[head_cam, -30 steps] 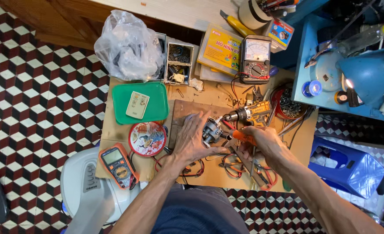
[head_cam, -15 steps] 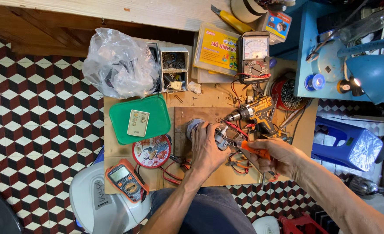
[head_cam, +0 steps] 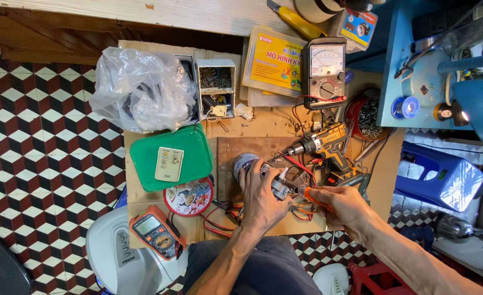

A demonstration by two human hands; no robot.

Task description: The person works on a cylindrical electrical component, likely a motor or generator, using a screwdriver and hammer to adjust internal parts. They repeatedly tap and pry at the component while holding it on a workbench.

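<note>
Lower centre of the frame: left hand (head_cam: 263, 199) clamped over a small grey motor-like part (head_cam: 281, 186), fingers (head_cam: 252, 177) curled down on it, pinning it to the desk (head_cam: 263, 128). Just right: right hand (head_cam: 342, 205) closed round one orange-handled screwdriver (head_cam: 309, 194), long axis pointing left toward the part, tip touching or nearly so. Lower left: one orange multimeter (head_cam: 157, 232). Farther up: one green tray (head_cam: 198, 158) with one remote (head_cam: 169, 164), one yellow drill (head_cam: 320, 145). Top: one analogue meter (head_cam: 326, 68), one plastic bag (head_cam: 140, 90).
</note>
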